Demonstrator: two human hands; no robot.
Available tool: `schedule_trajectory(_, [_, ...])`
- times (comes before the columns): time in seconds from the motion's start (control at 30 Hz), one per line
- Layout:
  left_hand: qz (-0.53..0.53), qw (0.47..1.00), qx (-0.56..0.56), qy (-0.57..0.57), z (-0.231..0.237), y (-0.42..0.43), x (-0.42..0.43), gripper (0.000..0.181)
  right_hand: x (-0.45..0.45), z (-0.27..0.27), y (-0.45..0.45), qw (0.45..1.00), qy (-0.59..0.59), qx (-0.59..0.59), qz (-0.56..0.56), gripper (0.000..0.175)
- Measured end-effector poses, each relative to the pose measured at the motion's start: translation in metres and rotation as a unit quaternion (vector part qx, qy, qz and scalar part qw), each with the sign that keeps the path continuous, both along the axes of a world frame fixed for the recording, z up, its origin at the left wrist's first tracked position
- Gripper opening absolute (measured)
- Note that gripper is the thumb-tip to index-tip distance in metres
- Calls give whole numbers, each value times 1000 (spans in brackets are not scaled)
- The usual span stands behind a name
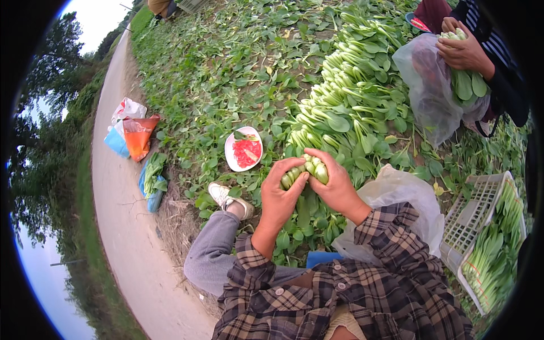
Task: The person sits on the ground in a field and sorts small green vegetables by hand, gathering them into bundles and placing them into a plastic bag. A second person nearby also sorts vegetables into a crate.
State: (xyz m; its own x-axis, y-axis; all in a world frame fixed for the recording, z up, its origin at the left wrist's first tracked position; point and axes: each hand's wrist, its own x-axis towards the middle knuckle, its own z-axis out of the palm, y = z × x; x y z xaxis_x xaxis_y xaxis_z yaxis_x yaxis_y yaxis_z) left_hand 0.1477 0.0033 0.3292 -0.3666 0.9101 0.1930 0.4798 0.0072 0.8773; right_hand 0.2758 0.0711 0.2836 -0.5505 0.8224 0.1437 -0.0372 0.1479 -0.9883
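My left hand [282, 189] and my right hand [335, 182] meet around a bunch of green bok choy [315, 166], its pale stem bases up between my fingers and thumbs. The leaves hang below my hands. Just beyond lies a long row of cut bok choy [335, 93] on the ground, with the stem bases towards the left. A white dish [229, 148] holding red strips or ties, with a leaf on top, sits on the low plants left of the row.
A clear plastic bag [399, 195] lies by my right forearm. A plastic crate [471, 212] at the right holds bundled greens. At the upper right a person's hands [465, 51] hold another bunch. Colourful bags [138, 131] lie at the edge of the concrete path [114, 182].
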Motion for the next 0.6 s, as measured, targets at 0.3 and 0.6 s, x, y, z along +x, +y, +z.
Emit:
schedule_trajectory(0.3, [2,983,-43,-180,0,1,-13,24,-1,-1,0,986,78,-133,69,59])
schedule_trajectory(0.6, [-61,998,-25,22,3,4,-16,26,-3,-9,-1,981,113,-144,67,61])
